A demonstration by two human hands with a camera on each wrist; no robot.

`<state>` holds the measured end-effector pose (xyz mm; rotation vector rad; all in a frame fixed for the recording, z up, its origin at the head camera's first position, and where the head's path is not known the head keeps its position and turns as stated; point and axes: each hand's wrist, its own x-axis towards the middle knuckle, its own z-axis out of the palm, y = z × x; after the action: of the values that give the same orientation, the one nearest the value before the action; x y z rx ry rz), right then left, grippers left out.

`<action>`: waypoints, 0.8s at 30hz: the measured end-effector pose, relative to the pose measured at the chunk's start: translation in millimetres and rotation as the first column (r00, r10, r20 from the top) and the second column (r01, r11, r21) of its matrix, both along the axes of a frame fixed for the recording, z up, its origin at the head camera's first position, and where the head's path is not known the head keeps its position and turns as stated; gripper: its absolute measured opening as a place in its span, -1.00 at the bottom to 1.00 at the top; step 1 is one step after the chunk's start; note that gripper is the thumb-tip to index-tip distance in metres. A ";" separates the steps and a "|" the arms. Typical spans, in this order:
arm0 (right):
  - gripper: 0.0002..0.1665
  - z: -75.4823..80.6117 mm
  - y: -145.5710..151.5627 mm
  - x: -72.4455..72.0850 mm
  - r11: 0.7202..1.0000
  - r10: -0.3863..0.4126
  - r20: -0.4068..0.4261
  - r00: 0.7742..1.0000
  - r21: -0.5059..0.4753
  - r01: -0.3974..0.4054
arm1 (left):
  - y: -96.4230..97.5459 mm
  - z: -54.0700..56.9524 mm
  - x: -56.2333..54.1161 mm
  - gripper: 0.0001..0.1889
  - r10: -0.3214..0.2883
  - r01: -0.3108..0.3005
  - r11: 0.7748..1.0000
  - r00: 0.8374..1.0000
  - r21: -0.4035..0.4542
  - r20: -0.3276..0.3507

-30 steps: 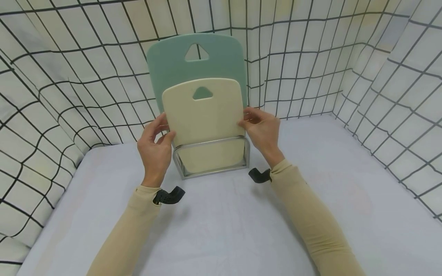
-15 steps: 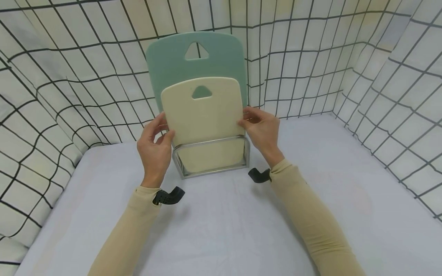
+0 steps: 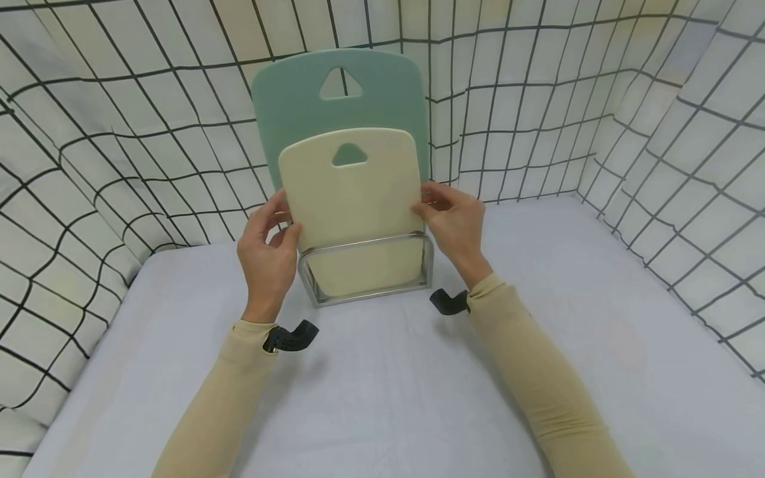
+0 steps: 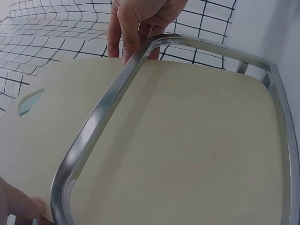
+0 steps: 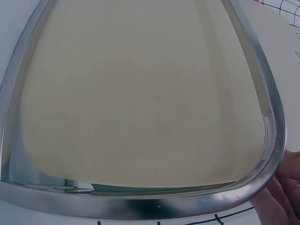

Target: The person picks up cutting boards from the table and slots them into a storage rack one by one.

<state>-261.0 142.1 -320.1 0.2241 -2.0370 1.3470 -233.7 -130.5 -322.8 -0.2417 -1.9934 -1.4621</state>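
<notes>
A cream cutting board (image 3: 352, 199) stands upright in a silver metal rack (image 3: 428, 265). Behind it rises a larger green cutting board (image 3: 385, 86) with a triangular handle hole. My left hand (image 3: 267, 262) pinches the cream board's left edge just above the rack's front bar, thumb in front. On the opposite edge my right hand (image 3: 457, 222) pinches it the same way. The left wrist view shows the metal rack frame (image 4: 101, 117) crossing the cream board, with right-hand fingers (image 4: 129, 37) at the far edge. Fingertips behind the board are hidden.
A white cloth surface (image 3: 382, 392) lies under the rack. Black wire grid (image 3: 508, 86) walls enclose the back and both sides, close behind the green board. A black wrist mount (image 3: 293, 336) sticks out from each sleeve.
Both hands keep their hold on the cream cutting board, and the boards and rack stay in place. The head view has tilted slightly, so everything sits a little higher in it.
</notes>
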 end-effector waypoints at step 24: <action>-0.68 0.6 2.0 -0.1 1.000 0.008 -0.020 1.000 0.004 -0.008 | -2.1 -0.5 -2.2 -0.43 -0.013 0.013 1.000 1.000 -0.017 -0.010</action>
<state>-261.1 144.1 -319.5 0.2468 -2.0243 1.3411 -235.8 -132.7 -323.3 -0.2693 -2.0006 -1.4500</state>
